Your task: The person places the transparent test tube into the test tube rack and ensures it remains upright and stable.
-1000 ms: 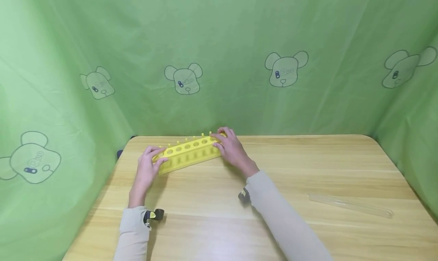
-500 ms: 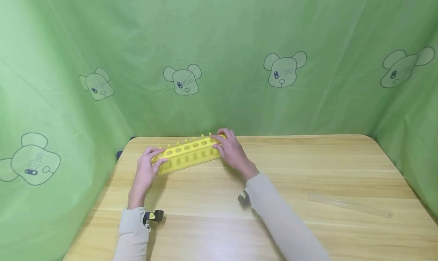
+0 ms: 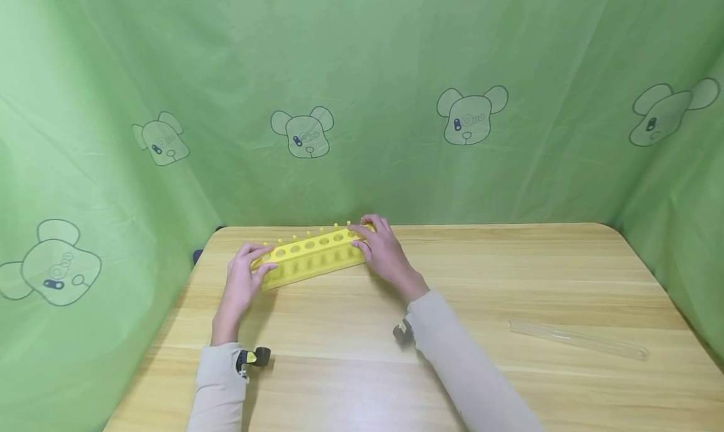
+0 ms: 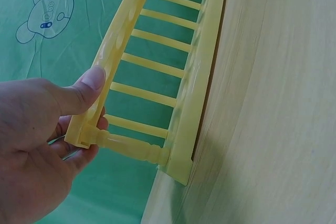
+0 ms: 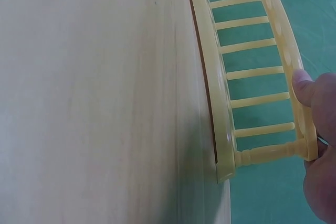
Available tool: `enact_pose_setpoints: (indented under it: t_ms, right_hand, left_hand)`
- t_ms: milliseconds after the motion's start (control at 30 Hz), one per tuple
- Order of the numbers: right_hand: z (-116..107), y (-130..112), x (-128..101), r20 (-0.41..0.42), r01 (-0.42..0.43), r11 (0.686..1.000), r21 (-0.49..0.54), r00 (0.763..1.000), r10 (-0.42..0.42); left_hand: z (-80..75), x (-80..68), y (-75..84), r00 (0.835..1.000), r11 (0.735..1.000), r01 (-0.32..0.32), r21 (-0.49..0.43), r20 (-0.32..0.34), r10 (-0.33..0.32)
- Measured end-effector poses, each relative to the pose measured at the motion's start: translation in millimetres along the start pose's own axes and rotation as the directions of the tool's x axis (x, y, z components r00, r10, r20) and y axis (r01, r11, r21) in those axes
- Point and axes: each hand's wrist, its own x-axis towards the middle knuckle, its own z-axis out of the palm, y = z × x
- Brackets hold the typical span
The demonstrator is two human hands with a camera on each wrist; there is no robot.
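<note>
A yellow test tube rack (image 3: 310, 256) with a row of round holes and upright pegs stands at the back left of the table, its right end farther away than its left. My left hand (image 3: 242, 278) pinches the top bar at the left end, with the thumb (image 4: 93, 80) on the near side. At the other end my right hand (image 3: 387, 254) grips the same bar, its thumb (image 5: 303, 85) pressed on the near edge. In the left wrist view the rack's base (image 4: 195, 114) lies along the table top. No tube shows in the holes.
A clear glass test tube (image 3: 577, 340) lies on its side on the right of the wooden table (image 3: 481, 382). Green curtains (image 3: 384, 161) with mouse-head prints hang behind and at both sides, right by the table's back edge.
</note>
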Motion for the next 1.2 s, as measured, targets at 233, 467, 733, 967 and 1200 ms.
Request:
enact_pose_setpoints:
  t_ms: [233,467,733,967,1200]
  right_hand:
    - [2.1,0.7,-2.5,-0.016,0.003,1.000,0.003,1.000,-0.003]
    - [2.3,0.3,-5.0,-0.027,0.004,1.000,-0.003,1.000,-0.004]
    - [2.1,-1.5,-7.9,-0.045,0.011,1.000,0.010,0.999,-0.010]
    - [0.8,-3.6,-10.4,-0.047,-0.006,1.000,0.009,0.999,0.006]
    - [0.6,-5.0,-12.5,-0.050,-0.009,1.000,0.018,0.999,0.010]
  left_hand:
    - [-0.2,-0.3,-0.4,1.000,1.000,0.006,-0.009,0.007,-0.006]
    - [-0.3,0.5,-1.9,1.000,1.000,0.006,-0.008,0.008,-0.006]
    - [-1.1,0.1,-2.6,1.000,1.000,0.000,-0.012,0.010,0.000]
    - [-1.4,0.0,-2.3,1.000,1.000,0.004,-0.018,0.018,-0.003]
    - [-1.8,0.7,-3.2,1.000,1.000,-0.003,-0.018,0.018,0.003]
